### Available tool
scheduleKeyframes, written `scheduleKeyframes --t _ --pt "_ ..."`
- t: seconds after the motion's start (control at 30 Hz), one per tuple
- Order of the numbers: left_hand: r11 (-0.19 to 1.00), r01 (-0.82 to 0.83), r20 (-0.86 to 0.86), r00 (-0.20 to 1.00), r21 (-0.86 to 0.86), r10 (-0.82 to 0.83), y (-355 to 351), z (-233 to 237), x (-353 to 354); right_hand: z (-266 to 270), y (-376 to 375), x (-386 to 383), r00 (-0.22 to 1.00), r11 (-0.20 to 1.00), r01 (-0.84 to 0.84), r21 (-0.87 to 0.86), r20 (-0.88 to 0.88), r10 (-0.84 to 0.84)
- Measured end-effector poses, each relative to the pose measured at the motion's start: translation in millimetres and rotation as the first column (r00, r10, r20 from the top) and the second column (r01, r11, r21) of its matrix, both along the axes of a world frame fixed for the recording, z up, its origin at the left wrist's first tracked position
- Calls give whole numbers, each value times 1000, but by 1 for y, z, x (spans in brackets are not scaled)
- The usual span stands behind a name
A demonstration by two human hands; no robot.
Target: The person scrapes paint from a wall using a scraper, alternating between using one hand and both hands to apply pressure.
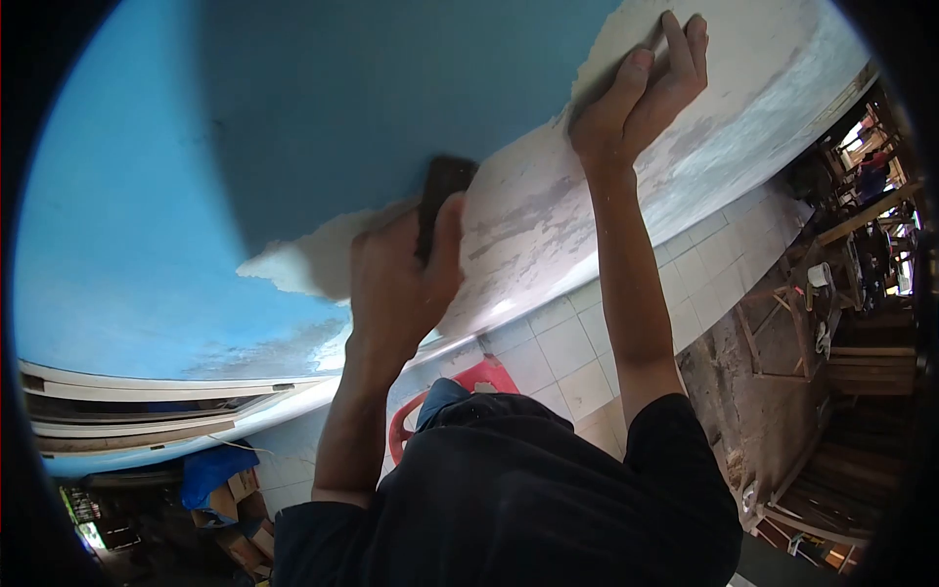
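My left hand (396,284) is closed around the dark handle of a scraper (440,191), whose upper end rests against a wall. The wall is painted blue (245,147), and a large whitish patch (548,205) shows where the paint has come off. The scraper sits right at the ragged border between blue paint and bare patch. My right hand (646,88) is raised higher and to the right. It lies flat on the bare patch with fingers straight, fingertips at the edge of the blue paint, holding nothing. My black shirt (528,499) fills the bottom of the view.
A red plastic stool (489,377) stands on the pale tiled floor (567,352) below my arms. Wooden frames and furniture (861,323) crowd the right side. Cardboard boxes and a blue sheet (220,470) lie at lower left, under white trim (147,391).
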State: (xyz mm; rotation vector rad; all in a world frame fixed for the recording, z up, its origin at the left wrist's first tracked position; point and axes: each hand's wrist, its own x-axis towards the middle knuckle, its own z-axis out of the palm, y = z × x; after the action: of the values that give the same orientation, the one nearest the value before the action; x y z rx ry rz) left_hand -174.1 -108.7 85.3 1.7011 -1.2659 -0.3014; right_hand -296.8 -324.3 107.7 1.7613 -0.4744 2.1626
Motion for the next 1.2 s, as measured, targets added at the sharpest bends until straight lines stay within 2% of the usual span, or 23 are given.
scheduleKeyframes --t 0.17,0.27,0.37,0.47,0.53,0.6,0.67,0.7,0.77,0.87,0.97,1.07,1.17,1.2 --pt "990 -39 -207 976 132 66 13 3 -4 3 -2 0 1000 1000 -13 24 20 12" --pt "1000 25 -96 995 0 -25 -1 0 0 3 -2 1 1000 1000 -25 -2 16 25" --pt "999 34 -64 997 -5 -34 -3 -2 -3 3 3 1 1000 999 2 33 13 -2" --pt "996 -34 -205 977 78 49 11 -2 -3 2 -4 0 1000 1000 1 0 8 -1" --pt "1000 -19 -33 999 6 19 -1 -7 2 3 -2 2 999 1000 -26 12 19 25" --pt "1000 7 2 1000 -8 -7 -8 -8 1 1 2 2 999 999 -29 27 13 29" --pt "999 37 -94 995 11 -35 -11 2 -9 3 3 1 1000 1000 -9 21 -2 9" --pt "1000 25 -77 997 14 -24 -10 2 -9 3 2 0 1000 1000 -17 19 -5 17" --pt "1000 6 -31 1000 16 -5 -10 0 -3 1 -3 0 1000 1000 -27 11 2 27" --pt "996 64 143 988 -55 -55 -31 4 -8 1 2 0 1000 999 -25 46 6 25" --pt "993 83 73 994 -80 -77 -25 7 -12 1 -1 -1 1000 1000 -17 3 -12 17" --pt "1000 1 -203 979 23 3 -10 6 -14 2 -3 -1 1000 999 -31 -9 -6 31" --pt "989 55 103 994 -139 -41 -30 7 -14 0 -2 -3 999 999 35 -17 -38 -36" --pt "988 62 115 992 -140 -46 -26 5 -14 -3 1 -2 999 1000 16 12 -30 -16"
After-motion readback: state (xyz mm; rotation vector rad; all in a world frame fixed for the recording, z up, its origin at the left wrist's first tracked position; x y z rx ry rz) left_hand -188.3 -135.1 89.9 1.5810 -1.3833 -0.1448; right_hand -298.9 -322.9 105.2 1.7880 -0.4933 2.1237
